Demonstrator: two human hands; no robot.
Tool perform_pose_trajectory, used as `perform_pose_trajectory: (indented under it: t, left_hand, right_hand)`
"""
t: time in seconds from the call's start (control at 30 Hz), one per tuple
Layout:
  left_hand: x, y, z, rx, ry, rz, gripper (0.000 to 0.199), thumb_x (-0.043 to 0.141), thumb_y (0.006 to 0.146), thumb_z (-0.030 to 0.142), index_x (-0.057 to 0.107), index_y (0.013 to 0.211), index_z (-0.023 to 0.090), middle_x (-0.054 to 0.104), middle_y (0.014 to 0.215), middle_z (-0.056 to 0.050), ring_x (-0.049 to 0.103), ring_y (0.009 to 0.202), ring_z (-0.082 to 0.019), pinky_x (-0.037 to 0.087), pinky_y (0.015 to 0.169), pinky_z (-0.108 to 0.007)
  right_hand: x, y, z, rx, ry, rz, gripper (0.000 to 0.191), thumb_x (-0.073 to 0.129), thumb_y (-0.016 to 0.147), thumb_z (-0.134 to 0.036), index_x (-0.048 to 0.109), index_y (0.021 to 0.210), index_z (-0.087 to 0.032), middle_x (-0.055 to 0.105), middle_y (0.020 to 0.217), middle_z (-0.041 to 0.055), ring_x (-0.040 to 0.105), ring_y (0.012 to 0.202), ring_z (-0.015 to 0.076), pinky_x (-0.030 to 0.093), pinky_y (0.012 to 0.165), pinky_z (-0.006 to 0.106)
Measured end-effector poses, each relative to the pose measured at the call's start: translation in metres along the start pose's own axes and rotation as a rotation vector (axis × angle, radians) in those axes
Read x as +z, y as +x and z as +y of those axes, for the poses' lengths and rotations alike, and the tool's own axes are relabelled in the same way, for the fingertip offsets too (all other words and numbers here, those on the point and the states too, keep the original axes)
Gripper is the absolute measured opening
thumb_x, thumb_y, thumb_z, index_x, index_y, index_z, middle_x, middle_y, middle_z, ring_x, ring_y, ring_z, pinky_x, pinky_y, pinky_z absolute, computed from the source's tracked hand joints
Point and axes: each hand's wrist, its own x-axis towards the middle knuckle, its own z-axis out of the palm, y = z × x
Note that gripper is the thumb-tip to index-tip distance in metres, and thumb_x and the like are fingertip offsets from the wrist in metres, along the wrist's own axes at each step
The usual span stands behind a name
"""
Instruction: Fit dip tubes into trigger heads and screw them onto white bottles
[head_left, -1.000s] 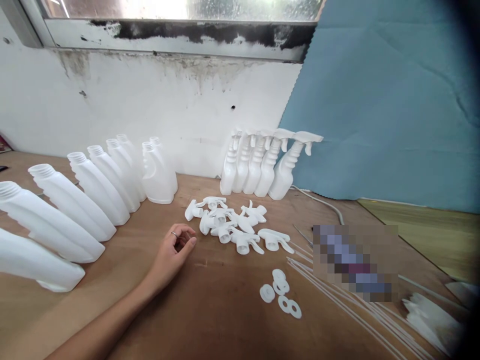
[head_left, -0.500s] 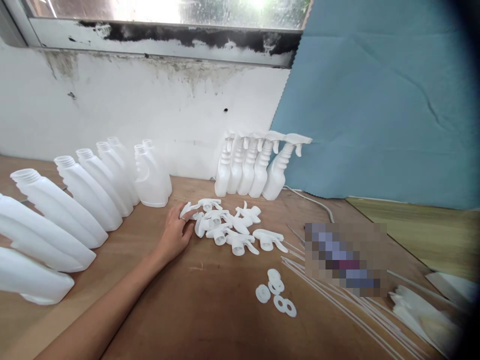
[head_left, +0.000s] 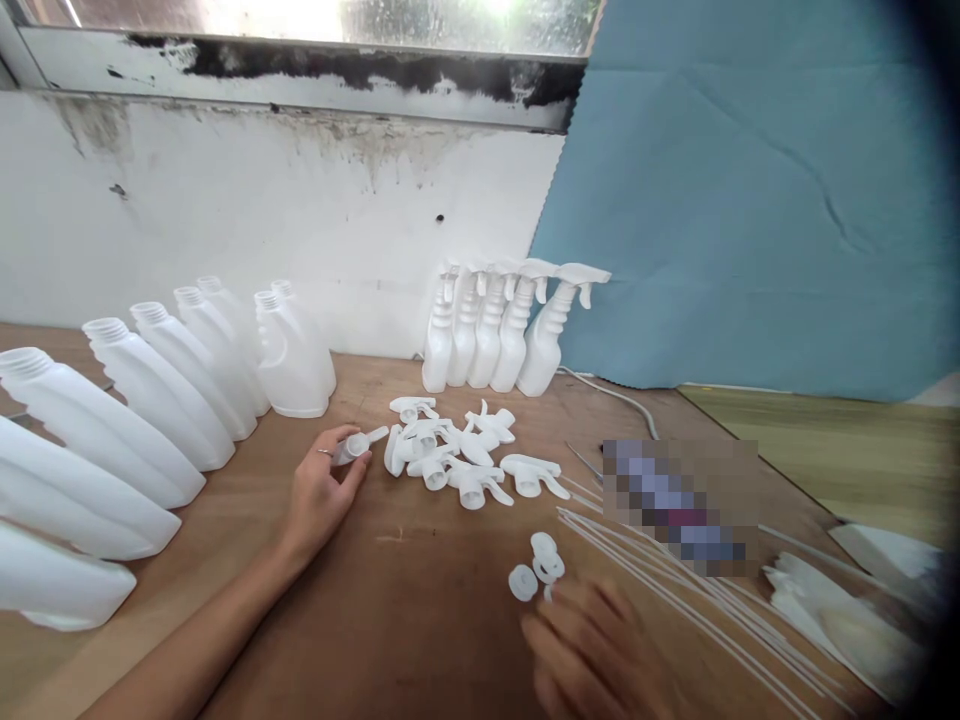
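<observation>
Showing plain white, a spray trigger [head_left: 357, 445] in left hand [head_left: 319, 492]

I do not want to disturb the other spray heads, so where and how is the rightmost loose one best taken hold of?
Probably pinch the rightmost loose spray head across its broad body, with the right hand coming from the near side. Other spray heads lie close on its left, and its trigger juts right towards the thin tubes.
</observation>
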Motion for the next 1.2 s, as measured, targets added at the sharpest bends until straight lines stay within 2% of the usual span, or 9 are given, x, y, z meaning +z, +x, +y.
perform_pose_trajectory:
  t: [0.07, 0.13, 0.23, 0.33, 0.53, 0.77, 0.87, 0.97, 1.2]
  left_hand:
    - [-0.003, -0.013, 0.009, -0.038, -0.063, 0.054, 0.03, 0.054, 0.095, 0.039, 0.054, 0.117, 0.019, 0.064, 0.112, -0.008, 0.063, 0.103, -0.024, 0.049, 0.093, -0.035]
    - [-0.002, -0.028, 0.02, -0.054, -0.2, 0.02, 0.031, 0.057, 0.094, 0.039, 0.053, 0.118, 0.021, 0.064, 0.114, -0.007, 0.063, 0.106, -0.022, 0.049, 0.095, -0.034]
    - [0.002, -0.047, 0.038, -0.137, -0.466, -0.183, 0.031, 0.061, 0.093, 0.038, 0.053, 0.12, 0.025, 0.065, 0.117, -0.004, 0.064, 0.108, -0.02, 0.052, 0.092, -0.03]
    - [0.006, -0.058, 0.054, -0.263, -0.575, -0.43, 0.033, 0.061, 0.093, 0.038, 0.05, 0.122, 0.029, 0.066, 0.117, -0.002, 0.066, 0.104, -0.018, 0.054, 0.075, -0.024]
    - [0.006, -0.058, 0.062, -0.202, -0.538, -0.656, 0.037, 0.065, 0.089, 0.03, 0.049, 0.122, 0.028, 0.067, 0.109, 0.001, 0.063, 0.1, -0.017, 0.048, 0.079, -0.022]
    - [0.006, -0.056, 0.062, -0.147, -0.526, -0.694, 0.035, 0.064, 0.087, 0.023, 0.052, 0.121, 0.025, 0.066, 0.102, 0.001, 0.062, 0.095, -0.017, 0.046, 0.082, -0.024]
    - [0.008, -0.055, 0.062, -0.143, -0.562, -0.71, 0.035, 0.066, 0.086, 0.023, 0.054, 0.119, 0.025, 0.067, 0.105, 0.0, 0.063, 0.1, -0.018, 0.047, 0.085, -0.024]
    - [0.008, -0.054, 0.062, -0.148, -0.587, -0.746, 0.034, 0.068, 0.086, 0.024, 0.055, 0.117, 0.024, 0.068, 0.107, 0.0, 0.064, 0.1, -0.018, 0.047, 0.086, -0.025]
    - [0.005, -0.055, 0.063, -0.145, -0.645, -0.761, 0.033, 0.07, 0.087, 0.023, 0.054, 0.116, 0.025, 0.069, 0.109, 0.002, 0.065, 0.102, -0.016, 0.047, 0.088, -0.022]
  right_hand:
    - [0.005, 0.011, 0.01, -0.087, -0.065, -0.089, 0.046, 0.057, 0.087, -0.013, 0.057, 0.125, -0.038, 0.066, 0.108, 0.0085, 0.062, 0.1, 0.0287, 0.047, 0.083, 0.054]
    - [0.007, 0.02, 0.016, -0.065, -0.104, -0.195, 0.047, 0.052, 0.085, -0.007, 0.055, 0.129, -0.026, 0.059, 0.119, 0.0128, 0.054, 0.11, 0.0319, 0.042, 0.088, 0.055]
    - [0.005, 0.024, 0.021, -0.009, -0.102, -0.301, 0.039, 0.053, 0.086, -0.006, 0.057, 0.121, -0.023, 0.055, 0.119, 0.0111, 0.047, 0.111, 0.032, 0.039, 0.09, 0.052]
    - [0.002, 0.023, 0.025, 0.002, -0.076, -0.33, 0.026, 0.051, 0.091, -0.007, 0.059, 0.11, -0.023, 0.057, 0.111, 0.0087, 0.048, 0.105, 0.0295, 0.037, 0.088, 0.049]
    - [0.012, 0.019, 0.035, 0.031, 0.042, -0.234, 0.014, 0.053, 0.096, -0.011, 0.059, 0.102, -0.022, 0.061, 0.098, 0.0048, 0.052, 0.093, 0.025, 0.038, 0.083, 0.043]
    - [0.014, 0.022, 0.044, 0.201, 0.219, -0.105, 0.008, 0.062, 0.093, -0.016, 0.065, 0.093, -0.023, 0.065, 0.083, -0.0004, 0.059, 0.077, 0.0194, 0.044, 0.071, 0.032]
    - [0.012, 0.032, 0.033, 0.24, 0.313, 0.052, 0.008, 0.063, 0.093, -0.018, 0.065, 0.087, -0.024, 0.065, 0.082, -0.0015, 0.061, 0.075, 0.0166, 0.047, 0.069, 0.027]
    - [0.017, 0.042, 0.013, 0.142, 0.38, 0.157, 0.013, 0.061, 0.093, -0.012, 0.065, 0.095, -0.024, 0.066, 0.091, -0.0003, 0.063, 0.085, 0.0156, 0.049, 0.078, 0.024]
    - [0.042, 0.046, -0.008, -0.26, 0.407, -0.051, 0.033, 0.053, 0.095, -0.004, 0.059, 0.125, -0.018, 0.064, 0.116, 0.0098, 0.057, 0.107, 0.0223, 0.05, 0.091, 0.036]
